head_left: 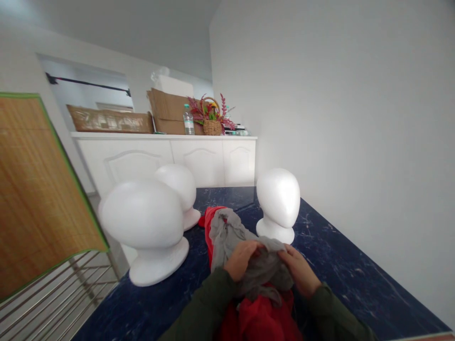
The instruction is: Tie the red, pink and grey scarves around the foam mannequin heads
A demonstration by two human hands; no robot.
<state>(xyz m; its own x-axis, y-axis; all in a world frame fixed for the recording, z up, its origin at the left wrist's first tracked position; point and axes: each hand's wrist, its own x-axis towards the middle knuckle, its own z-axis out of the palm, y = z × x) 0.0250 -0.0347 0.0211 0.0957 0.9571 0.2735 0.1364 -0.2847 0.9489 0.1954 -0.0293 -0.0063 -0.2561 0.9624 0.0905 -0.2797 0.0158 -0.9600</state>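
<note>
A grey cloth (227,232) lies bunched on the dark blue marbled table (341,265), over and among red cloth (263,315). My left hand (243,258) is closed on the grey cloth from the left, its fingertips partly hidden in the folds. From the other side, my right hand (298,270) pinches the edge of the same cloth between thumb and fingers. Beyond my right hand stands a white foam head (279,199). To the left are two more, a near foam head (144,218) and a farther foam head (179,184) partly behind it.
A white cabinet (142,154) at the back carries cardboard boxes (170,113), a water bottle (188,121) and a wicker flower basket (212,127). At the left, a bamboo mat (39,189) covers a metal rack (64,284). A plain wall (355,109) borders the table's right.
</note>
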